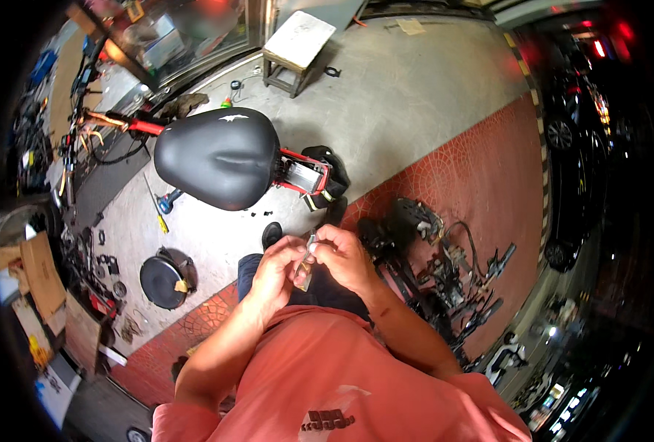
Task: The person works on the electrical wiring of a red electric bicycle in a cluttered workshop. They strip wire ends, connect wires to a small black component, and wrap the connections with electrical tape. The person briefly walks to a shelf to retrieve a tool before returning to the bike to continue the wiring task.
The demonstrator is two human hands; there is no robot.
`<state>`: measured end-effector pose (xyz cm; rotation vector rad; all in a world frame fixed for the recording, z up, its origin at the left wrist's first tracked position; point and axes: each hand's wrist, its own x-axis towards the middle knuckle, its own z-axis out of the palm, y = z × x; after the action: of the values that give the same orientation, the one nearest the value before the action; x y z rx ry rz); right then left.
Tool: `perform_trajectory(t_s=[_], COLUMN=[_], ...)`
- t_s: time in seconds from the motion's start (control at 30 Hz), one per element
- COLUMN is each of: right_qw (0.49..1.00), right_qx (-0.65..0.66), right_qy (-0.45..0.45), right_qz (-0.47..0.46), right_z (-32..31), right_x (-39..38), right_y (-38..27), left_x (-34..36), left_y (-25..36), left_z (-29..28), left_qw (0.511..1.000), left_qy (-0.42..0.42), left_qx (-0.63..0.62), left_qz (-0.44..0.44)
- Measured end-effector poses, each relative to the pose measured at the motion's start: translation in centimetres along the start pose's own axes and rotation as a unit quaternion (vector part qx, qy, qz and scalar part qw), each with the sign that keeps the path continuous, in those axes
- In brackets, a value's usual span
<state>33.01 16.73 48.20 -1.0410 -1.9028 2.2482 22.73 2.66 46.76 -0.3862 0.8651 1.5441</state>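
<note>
Over lap, both hands (316, 269) w/ fingers pinching small metal part (306, 267), black saddle (216, 156) nearby

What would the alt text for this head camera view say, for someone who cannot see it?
Seen from above, a person in a salmon-coloured shirt holds a small clear-and-metal part between the left hand and right hand. Ahead stands a bike with a wide black saddle on a concrete floor. Dark dismantled bike parts lie on red paving to the right.
</note>
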Motion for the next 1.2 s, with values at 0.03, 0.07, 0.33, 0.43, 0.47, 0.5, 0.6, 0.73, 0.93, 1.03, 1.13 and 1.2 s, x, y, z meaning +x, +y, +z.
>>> perform_trajectory(t_s=[0.03,0.07,0.33,0.43,0.47,0.5,0.6,0.73,0.93,1.03,1.13,1.2], right_qw=[0.999,0.998,0.971,0.957,0.951,0.944,0.936,0.927,0.921,0.905,0.887,0.882], right_qx=[-0.027,-0.055,-0.012,0.009,0.011,0.013,-0.025,-0.027,-0.182,-0.243,-0.253,-0.220], right_qy=[-0.013,-0.027,-0.198,-0.241,-0.257,-0.272,-0.298,-0.327,-0.317,-0.340,-0.364,-0.386], right_qz=[0.012,0.025,0.133,0.160,0.174,0.189,0.186,0.182,0.136,0.082,0.131,0.157], right_z=[-0.5,-1.1,-6.9,-8.7,-9.3,-9.9,-10.6,-11.2,-10.3,-9.6,-8.5,-7.9], right_x=[0.7,1.6,7.8,9.4,9.9,10.4,11.5,12.7,14.1,14.6,15.2,15.7], right_y=[0.3,0.9,2.9,3.7,4.0,4.1,3.9,4.6,5.2,5.5,5.6,6.6], left_x=[0.4,0.9,5.2,7.1,7.6,7.9,9.2,10.0,11.4,11.9,12.3,12.7], left_y=[-0.4,-1.1,-5.7,-7.5,-7.7,-7.7,-8.2,-8.5,-9.3,-10.3,-11.3,-12.0], left_z=[0.1,0.1,2.5,3.5,3.7,4.1,4.3,3.7,1.9,1.2,0.2,-0.7], left_qw=[0.999,0.998,0.970,0.957,0.956,0.954,0.941,0.920,0.924,0.910,0.899,0.891], left_qy=[0.010,0.023,0.182,0.213,0.220,0.226,0.219,0.192,0.173,0.184,0.202,0.209], left_qx=[0.012,0.024,-0.005,-0.055,-0.074,-0.091,-0.189,-0.289,-0.289,-0.321,-0.337,-0.353], left_qz=[0.029,0.058,0.164,0.187,0.180,0.173,0.176,0.180,0.182,0.186,0.193,0.196])
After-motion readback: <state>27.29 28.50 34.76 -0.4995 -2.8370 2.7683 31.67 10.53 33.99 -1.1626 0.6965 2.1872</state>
